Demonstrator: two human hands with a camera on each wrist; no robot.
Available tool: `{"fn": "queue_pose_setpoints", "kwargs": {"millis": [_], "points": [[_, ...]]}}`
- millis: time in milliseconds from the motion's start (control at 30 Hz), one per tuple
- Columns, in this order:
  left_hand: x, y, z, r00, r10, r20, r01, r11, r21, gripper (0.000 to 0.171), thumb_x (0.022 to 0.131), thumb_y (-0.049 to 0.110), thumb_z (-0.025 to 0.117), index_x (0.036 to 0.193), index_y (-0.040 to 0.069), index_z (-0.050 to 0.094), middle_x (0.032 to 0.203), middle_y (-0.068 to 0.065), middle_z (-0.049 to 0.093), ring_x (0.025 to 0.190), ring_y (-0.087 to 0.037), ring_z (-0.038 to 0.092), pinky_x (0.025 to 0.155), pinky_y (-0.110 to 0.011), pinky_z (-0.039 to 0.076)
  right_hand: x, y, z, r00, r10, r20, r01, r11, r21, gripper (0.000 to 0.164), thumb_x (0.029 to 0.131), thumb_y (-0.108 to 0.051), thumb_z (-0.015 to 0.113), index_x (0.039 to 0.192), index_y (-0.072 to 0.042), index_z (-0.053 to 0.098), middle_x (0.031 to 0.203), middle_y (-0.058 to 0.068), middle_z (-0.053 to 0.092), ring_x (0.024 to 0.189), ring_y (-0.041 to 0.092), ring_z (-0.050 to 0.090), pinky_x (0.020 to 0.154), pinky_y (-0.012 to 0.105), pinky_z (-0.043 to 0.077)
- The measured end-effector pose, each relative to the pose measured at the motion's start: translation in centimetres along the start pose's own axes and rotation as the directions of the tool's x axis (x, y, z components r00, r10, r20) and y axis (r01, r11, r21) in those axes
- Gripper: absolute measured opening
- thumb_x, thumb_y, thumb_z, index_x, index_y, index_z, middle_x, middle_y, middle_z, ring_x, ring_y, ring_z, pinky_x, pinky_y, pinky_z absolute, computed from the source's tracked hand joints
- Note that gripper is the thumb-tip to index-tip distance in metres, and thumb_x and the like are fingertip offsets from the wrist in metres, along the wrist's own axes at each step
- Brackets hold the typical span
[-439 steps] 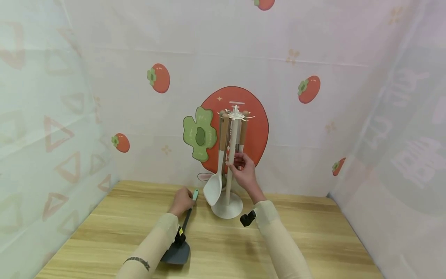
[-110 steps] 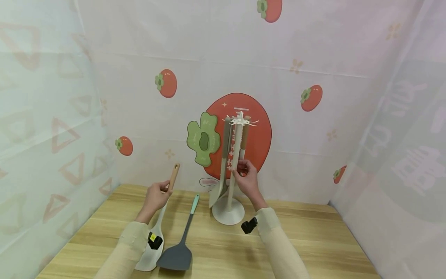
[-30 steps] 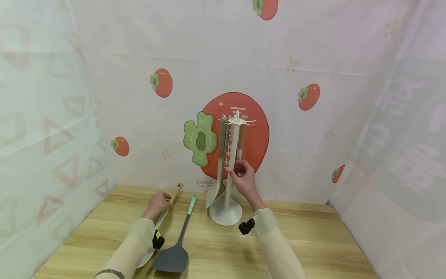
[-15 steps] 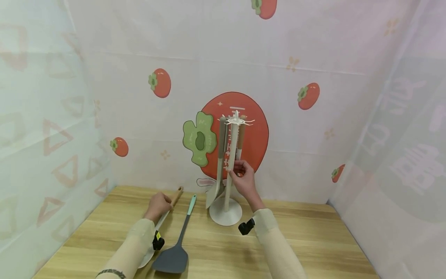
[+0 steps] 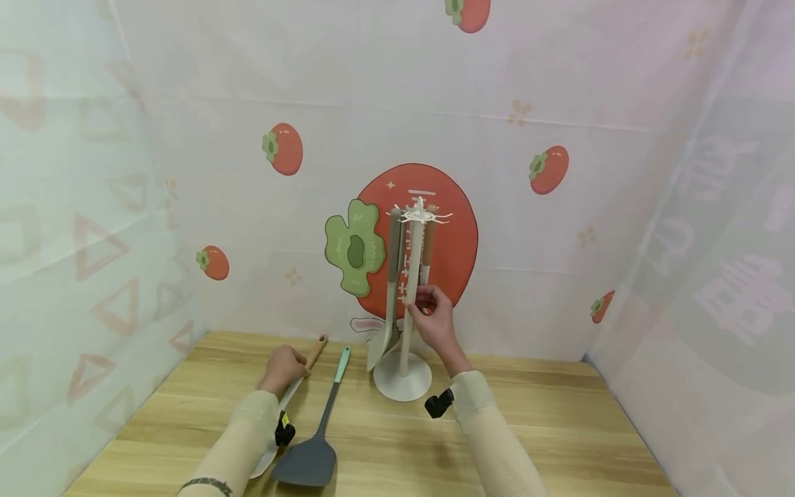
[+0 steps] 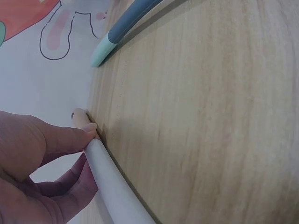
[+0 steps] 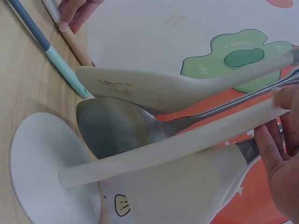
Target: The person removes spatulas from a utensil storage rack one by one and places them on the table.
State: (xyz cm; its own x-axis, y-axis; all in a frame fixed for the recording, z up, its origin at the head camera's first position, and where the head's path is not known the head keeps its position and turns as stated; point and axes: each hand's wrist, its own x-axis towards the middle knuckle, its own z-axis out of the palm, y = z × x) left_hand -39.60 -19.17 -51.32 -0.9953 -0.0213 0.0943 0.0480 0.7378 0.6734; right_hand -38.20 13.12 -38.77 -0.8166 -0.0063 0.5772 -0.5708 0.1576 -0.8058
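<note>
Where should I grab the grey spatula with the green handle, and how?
Probably best by its green handle, coming down from above and gripping across it. The grey spatula lies on the table with nothing on top of it. The handle is long and slim, while the blade is much wider.

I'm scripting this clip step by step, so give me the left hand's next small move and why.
Probably open the left hand and release the wooden-handled white utensil: it appears to lie on the table already, beside the mint-handled gray spatula, while the right hand grips the rack's pole.
</note>
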Motion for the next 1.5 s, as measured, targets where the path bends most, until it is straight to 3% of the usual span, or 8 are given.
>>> {"fn": "queue_pose_setpoints", "kwargs": {"millis": [267, 367, 500, 867, 1033, 1267, 1400, 1500], "points": [[0.0, -0.6, 0.4, 0.998, 0.052, -0.024, -0.051, 0.998, 0.023, 0.027, 0.08, -0.001, 0.079, 0.103, -0.015, 0.074, 0.108, -0.034, 0.07, 0.091, -0.044, 0.069, 0.074, -0.049, 0.062, -0.1, -0.2, 0.2, 0.999, 0.039, 0.0, -0.039, 0.999, 0.01, 0.026, 0.09, 0.007, 0.07, 0.114, 0.012, 0.061, 0.108, 0.029, 0.064, 0.093, 0.039, 0.062, 0.083, 0.044, 0.055], [0.2, -0.7, 0.8, 0.994, 0.107, -0.036, -0.105, 0.993, 0.047, 0.007, 0.08, -0.003, 0.079, 0.083, -0.009, 0.077, 0.079, -0.023, 0.072, 0.063, -0.026, 0.063, 0.055, -0.035, 0.055, 0.0, -0.2, 0.0, 0.999, 0.039, -0.002, -0.038, 0.999, 0.009, 0.026, 0.09, 0.008, 0.069, 0.114, 0.013, 0.061, 0.108, 0.03, 0.064, 0.093, 0.04, 0.062, 0.083, 0.044, 0.055], [0.3, -0.5, 1.0, 0.993, 0.116, -0.034, -0.113, 0.991, 0.067, 0.006, 0.079, -0.006, 0.078, 0.074, -0.007, 0.076, 0.066, -0.012, 0.069, 0.053, -0.014, 0.053, 0.048, -0.029, 0.048, 0.5, 1.3, 0.1, 0.999, 0.042, -0.004, -0.042, 0.999, 0.007, 0.027, 0.091, 0.007, 0.069, 0.116, 0.013, 0.06, 0.11, 0.031, 0.063, 0.095, 0.043, 0.061, 0.085, 0.049, 0.055], [0.3, -0.2, 0.2, 0.995, 0.091, 0.027, -0.091, 0.996, 0.009, 0.022, 0.083, -0.003, 0.076, 0.101, -0.016, 0.073, 0.097, -0.03, 0.071, 0.077, -0.032, 0.07, 0.066, -0.042, 0.062, 1.0, 3.3, 0.5, 0.998, 0.04, -0.057, -0.041, 0.999, -0.02, 0.025, 0.09, 0.0, 0.075, 0.113, 0.002, 0.065, 0.108, 0.019, 0.067, 0.09, 0.025, 0.063, 0.081, 0.033, 0.056], [0.1, 0.1, -0.2, 0.996, 0.065, 0.06, -0.063, 0.998, -0.028, 0.033, 0.085, 0.0, 0.07, 0.113, -0.018, 0.068, 0.111, -0.035, 0.067, 0.09, -0.041, 0.069, 0.075, -0.048, 0.061, 1.0, 3.3, 0.4, 0.997, 0.054, -0.051, -0.057, 0.997, -0.043, 0.026, 0.09, -0.002, 0.075, 0.114, 0.002, 0.064, 0.109, 0.019, 0.067, 0.091, 0.026, 0.063, 0.084, 0.038, 0.057], [0.3, 2.5, -1.2, 0.998, 0.043, 0.042, -0.041, 0.999, -0.032, 0.055, 0.095, 0.006, 0.057, 0.143, -0.018, 0.044, 0.135, -0.038, 0.055, 0.115, -0.048, 0.06, 0.084, -0.049, 0.057, 1.1, 3.3, 0.5, 0.997, 0.059, -0.051, -0.06, 0.998, -0.033, 0.03, 0.091, -0.001, 0.074, 0.117, 0.007, 0.062, 0.113, 0.027, 0.065, 0.095, 0.036, 0.062, 0.087, 0.05, 0.055], [0.8, 5.4, -1.7, 0.993, 0.118, -0.01, -0.118, 0.991, -0.058, 0.065, 0.096, 0.012, 0.064, 0.15, -0.014, 0.037, 0.13, -0.037, 0.058, 0.117, -0.048, 0.06, 0.093, -0.056, 0.055, 0.9, 2.9, 0.5, 0.996, 0.074, -0.046, -0.076, 0.996, -0.039, 0.027, 0.091, -0.001, 0.075, 0.115, 0.004, 0.064, 0.111, 0.022, 0.066, 0.093, 0.031, 0.062, 0.084, 0.042, 0.055], [1.4, 7.7, -1.6, 0.968, 0.242, -0.065, -0.246, 0.966, -0.079, 0.068, 0.094, 0.016, 0.07, 0.149, -0.011, 0.041, 0.128, -0.034, 0.06, 0.116, -0.047, 0.061, 0.097, -0.057, 0.053, 0.9, 2.8, 0.4, 0.996, 0.079, -0.051, -0.082, 0.995, -0.054, 0.025, 0.091, -0.002, 0.075, 0.113, 0.001, 0.064, 0.109, 0.019, 0.067, 0.092, 0.027, 0.062, 0.083, 0.036, 0.056]]}}
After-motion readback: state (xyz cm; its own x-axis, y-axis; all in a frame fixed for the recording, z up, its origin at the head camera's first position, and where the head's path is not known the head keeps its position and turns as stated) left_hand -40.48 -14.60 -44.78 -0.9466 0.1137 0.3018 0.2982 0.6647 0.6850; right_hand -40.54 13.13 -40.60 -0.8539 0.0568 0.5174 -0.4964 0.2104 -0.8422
